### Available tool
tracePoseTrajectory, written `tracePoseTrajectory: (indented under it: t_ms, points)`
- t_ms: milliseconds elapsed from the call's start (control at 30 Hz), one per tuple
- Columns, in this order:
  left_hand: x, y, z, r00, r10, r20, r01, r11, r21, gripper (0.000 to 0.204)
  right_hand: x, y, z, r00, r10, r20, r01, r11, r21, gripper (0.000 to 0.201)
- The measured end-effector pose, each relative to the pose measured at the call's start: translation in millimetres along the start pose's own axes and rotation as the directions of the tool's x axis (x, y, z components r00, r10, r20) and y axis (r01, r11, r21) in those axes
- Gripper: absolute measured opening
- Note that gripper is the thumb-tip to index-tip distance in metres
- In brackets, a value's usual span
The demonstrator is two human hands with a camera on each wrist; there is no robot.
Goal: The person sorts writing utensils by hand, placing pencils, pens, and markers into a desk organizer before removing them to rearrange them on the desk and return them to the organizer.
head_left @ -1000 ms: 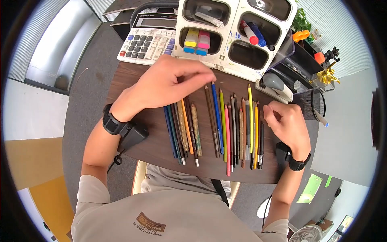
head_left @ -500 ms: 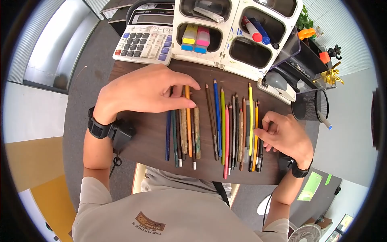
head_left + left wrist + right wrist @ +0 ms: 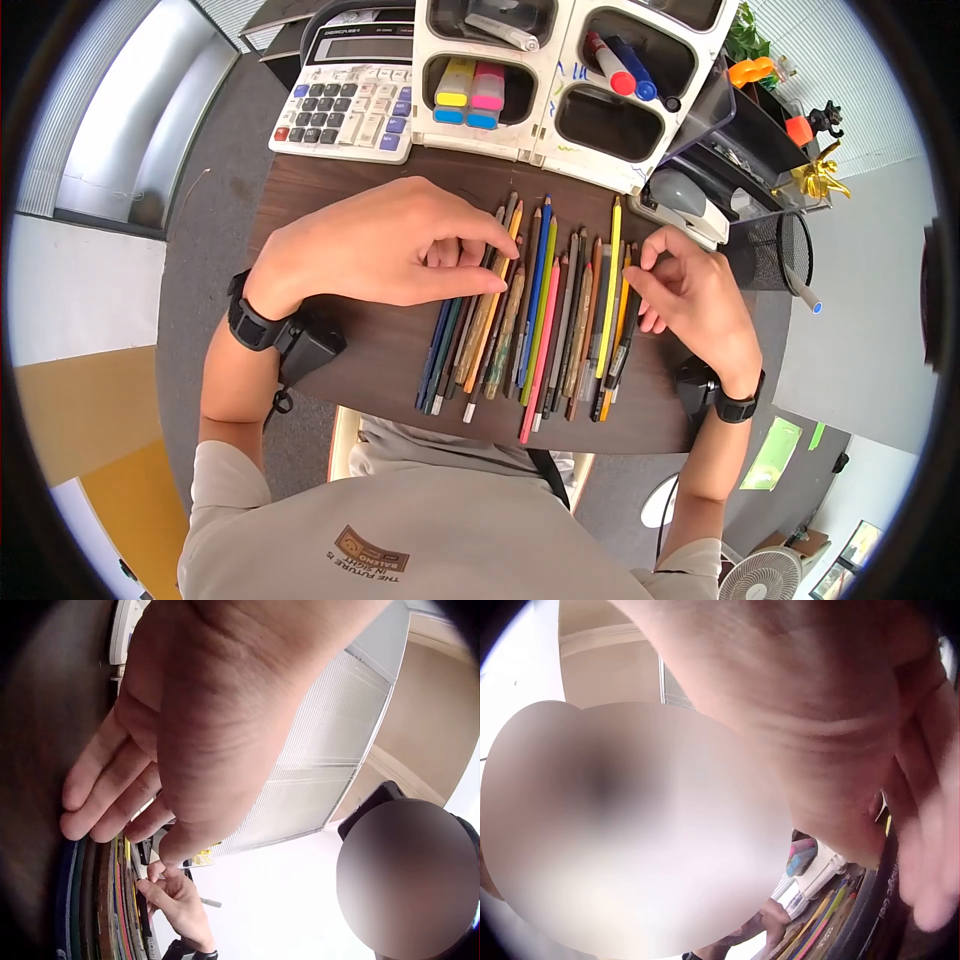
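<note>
A row of colored pencils lies side by side on the dark wooden desk, sharpened tips mostly toward the back. My left hand arches over the row's left end, its thumb and index finger above an orange pencil. In the left wrist view the other fingertips meet the dark blue pencil at the outer edge. My right hand is at the opposite end, fingers loosely bent, thumb beside a black gel pen that leans across its neighbors. A yellow pencil stands out farther back.
Behind the row stand a calculator and a white organizer with highlighters and markers. A stapler and a black mesh pen cup are at the back right. The desk's curved front edge is near my body.
The left-hand pencils have slid right and now lie against the others, closing the gap. My left hand moved right with them; my right hand moved slightly left, and the black pen tilted.
</note>
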State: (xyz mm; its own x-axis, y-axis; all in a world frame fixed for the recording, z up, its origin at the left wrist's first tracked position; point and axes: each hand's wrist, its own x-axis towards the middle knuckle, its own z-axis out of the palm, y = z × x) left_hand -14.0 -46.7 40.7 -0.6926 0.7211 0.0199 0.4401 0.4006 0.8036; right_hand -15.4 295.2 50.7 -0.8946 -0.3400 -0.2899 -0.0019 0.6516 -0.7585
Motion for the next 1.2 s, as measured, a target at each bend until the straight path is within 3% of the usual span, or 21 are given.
tracePoseTrajectory:
  t_ms: [200,300,433,800,1000,1100,1200]
  points:
    - [2,5,2,0.999,-0.042,0.028,0.042,0.999,-0.016,0.029,1,4,-2,0.997,-0.054,-0.059,0.039,0.97,-0.239,0.025]
    - [2,4,5,0.999,-0.016,0.033,0.018,0.998,-0.06,0.029,-1,1,-1,0.964,-0.262,-0.045,0.229,0.906,-0.357,0.031]
    - [1,2,7,0.999,0.01,0.04,-0.007,0.997,-0.073,0.028,-4,-3,7,0.916,-0.376,0.138,0.401,0.872,-0.282,0.045]
    - [6,-5,13,0.98,0.169,-0.107,-0.167,0.986,0.025,0.015,-9,-10,6,0.897,-0.377,0.231,0.435,0.844,-0.315,0.053]
    - [6,0,11,0.994,0.09,-0.066,-0.087,0.995,0.054,0.013,-18,-12,10,0.872,-0.429,0.237,0.49,0.781,-0.387,0.046]
    - [9,-14,19,0.95,0.276,-0.147,-0.267,0.96,0.08,0.013,-20,-16,10,0.881,-0.411,0.233,0.473,0.78,-0.411,0.042]
    - [7,-10,16,0.975,0.222,-0.032,-0.213,0.961,0.176,0.021,-18,-11,12,0.865,-0.453,0.216,0.501,0.757,-0.419,0.038]
